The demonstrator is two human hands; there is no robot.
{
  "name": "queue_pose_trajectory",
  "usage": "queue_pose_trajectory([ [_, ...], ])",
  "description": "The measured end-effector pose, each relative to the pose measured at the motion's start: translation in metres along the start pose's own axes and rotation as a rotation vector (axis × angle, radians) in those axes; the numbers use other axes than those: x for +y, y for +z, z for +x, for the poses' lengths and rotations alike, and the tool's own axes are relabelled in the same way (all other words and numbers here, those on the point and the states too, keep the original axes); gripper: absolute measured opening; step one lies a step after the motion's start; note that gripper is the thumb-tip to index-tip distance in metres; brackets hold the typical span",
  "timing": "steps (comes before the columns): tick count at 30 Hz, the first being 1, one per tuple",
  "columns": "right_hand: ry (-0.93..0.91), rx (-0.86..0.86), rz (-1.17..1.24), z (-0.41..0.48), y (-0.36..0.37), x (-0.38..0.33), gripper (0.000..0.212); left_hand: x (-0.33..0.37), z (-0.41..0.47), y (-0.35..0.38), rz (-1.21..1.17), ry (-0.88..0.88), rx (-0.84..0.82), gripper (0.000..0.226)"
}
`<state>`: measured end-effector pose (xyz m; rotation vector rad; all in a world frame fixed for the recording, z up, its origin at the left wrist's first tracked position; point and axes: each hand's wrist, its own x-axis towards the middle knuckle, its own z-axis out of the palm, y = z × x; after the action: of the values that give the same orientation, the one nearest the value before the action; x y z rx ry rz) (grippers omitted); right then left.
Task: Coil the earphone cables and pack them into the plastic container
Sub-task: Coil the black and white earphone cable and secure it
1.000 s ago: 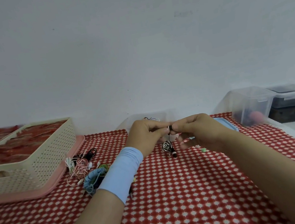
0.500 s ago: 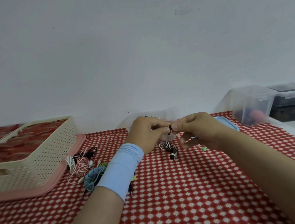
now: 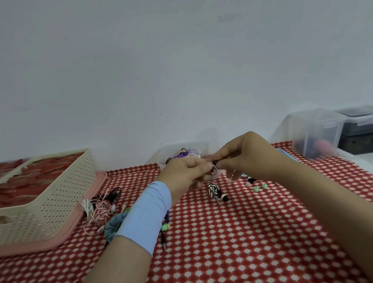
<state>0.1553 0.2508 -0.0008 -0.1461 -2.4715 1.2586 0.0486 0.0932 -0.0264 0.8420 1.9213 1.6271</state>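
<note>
No legible text, label, brand, number in frame. Faint grey mark (image 3: 229, 17) on wall (image 3: 171, 71), upper centre-right: too blurred to read.

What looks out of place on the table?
Two small green pieces, probably ear tips, lie loose on the checked cloth, with no cable attached. The pink-and-white cable beside the beige basket is a tangle, not a coil. Nothing else stands out.
</note>
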Motion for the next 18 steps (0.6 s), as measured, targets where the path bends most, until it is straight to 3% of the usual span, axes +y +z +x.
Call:
queue_pose_trajectory([
  [5,0.037,0.072,0.044,0.001,0.005,-0.001,0.015,-0.002,0.001,0.001,-0.175,-0.032,0.037,0.013],
  [12,0.162,0.079,0.35,0.0,0.009,0.0,0.005,-0.005,0.003,0.002,-0.056,0.123,0.187,0.01],
  [18,0.189,-0.01,0.419,-0.002,0.007,0.002,0.005,-0.008,0.002,0.002,0.02,0.186,0.198,0.013],
])
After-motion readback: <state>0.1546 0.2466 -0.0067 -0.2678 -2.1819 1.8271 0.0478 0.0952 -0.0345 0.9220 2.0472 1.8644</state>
